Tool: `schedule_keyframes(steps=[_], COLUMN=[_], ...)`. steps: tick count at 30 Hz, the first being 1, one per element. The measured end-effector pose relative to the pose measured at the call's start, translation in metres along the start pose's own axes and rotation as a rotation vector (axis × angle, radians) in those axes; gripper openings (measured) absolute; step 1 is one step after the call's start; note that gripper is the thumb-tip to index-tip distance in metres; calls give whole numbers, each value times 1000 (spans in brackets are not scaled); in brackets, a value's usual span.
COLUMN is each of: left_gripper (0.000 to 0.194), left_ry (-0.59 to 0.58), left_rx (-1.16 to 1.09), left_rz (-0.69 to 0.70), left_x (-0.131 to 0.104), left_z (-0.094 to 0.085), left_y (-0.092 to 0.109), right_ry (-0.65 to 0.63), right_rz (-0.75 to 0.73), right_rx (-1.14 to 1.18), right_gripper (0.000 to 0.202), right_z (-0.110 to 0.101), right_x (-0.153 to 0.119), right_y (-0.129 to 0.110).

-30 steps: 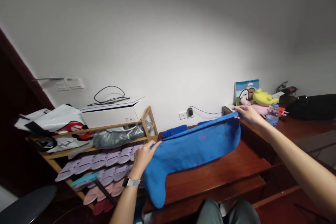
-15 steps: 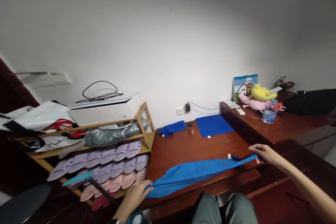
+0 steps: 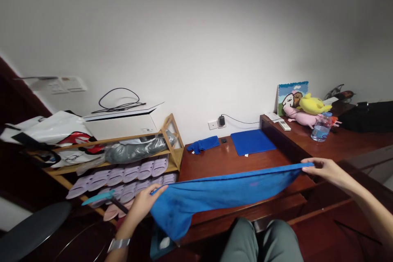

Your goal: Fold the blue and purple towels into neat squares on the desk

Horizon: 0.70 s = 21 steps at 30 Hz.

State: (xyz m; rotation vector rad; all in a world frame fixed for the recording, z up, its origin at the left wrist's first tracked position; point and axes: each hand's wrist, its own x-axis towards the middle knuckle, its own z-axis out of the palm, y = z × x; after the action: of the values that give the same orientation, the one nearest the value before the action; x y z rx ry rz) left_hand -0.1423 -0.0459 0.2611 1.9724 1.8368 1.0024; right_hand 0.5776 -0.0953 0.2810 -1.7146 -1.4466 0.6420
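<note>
So on the left there's a wooden rack with lilac slippers [image 3: 115, 179], and the left hand [image 3: 143, 206] is pinching one top corner of a blue cloth [image 3: 215, 194]. The cloth hangs stretched over the front of the dark red desk [image 3: 211, 163], with a folded blue piece [image 3: 204, 144] and a flat blue one [image 3: 252, 142] behind it. The right hand [image 3: 325, 170] pinches the other corner, near a water bottle [image 3: 321, 128].
</note>
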Motion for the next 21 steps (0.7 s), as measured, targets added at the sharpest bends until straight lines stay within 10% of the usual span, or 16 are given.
schedule_keyframes(steps=[7, 13, 17, 21], left_gripper=[55, 56, 49, 48], left_ry=[-88, 224, 275, 135], left_rx=[68, 169, 323, 509], left_rz=[93, 230, 365, 428], left_x=[57, 110, 89, 30], left_z=[9, -8, -7, 34], left_y=[8, 32, 13, -37], right_ry=[41, 236, 315, 181], right_rz=[-99, -200, -255, -209], right_rx=[-127, -99, -54, 13], right_gripper=[58, 56, 59, 63], right_z=[23, 26, 25, 48], right_x=[41, 96, 92, 67], right_y=[-19, -47, -31, 27])
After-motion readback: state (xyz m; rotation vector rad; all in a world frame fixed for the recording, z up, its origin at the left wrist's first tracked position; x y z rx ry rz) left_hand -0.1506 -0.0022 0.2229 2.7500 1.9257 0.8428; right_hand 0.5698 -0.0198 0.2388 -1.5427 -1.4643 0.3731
